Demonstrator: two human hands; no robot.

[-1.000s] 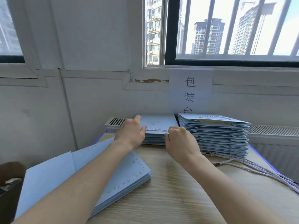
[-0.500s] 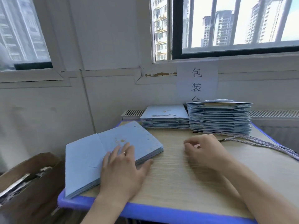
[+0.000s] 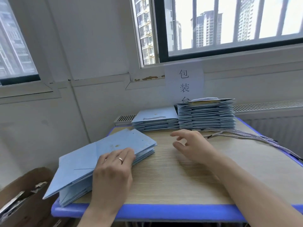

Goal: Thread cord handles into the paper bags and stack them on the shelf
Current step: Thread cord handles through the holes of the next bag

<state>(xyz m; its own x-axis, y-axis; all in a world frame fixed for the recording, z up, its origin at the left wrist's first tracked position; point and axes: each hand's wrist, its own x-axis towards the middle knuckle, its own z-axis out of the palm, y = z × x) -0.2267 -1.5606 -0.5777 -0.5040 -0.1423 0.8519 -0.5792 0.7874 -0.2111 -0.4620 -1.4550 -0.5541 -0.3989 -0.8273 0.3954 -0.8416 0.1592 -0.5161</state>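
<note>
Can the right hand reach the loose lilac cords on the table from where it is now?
Probably yes. The right hand holds nothing, and the cords lie on the table just to its right, with nothing between them.

Three stacks of blue paper bags (image 3: 98,154), one bundle of cords (image 3: 246,136), one left hand (image 3: 113,167), one right hand (image 3: 193,148), one counter (image 3: 180,177)

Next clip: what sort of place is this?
Probably a small packing workstation: stacks of flat light-blue paper bags on a blue-edged wooden table, loose lilac cord handles beside them, and a white paper wall sign below the window reading 包装 (packing).
</note>
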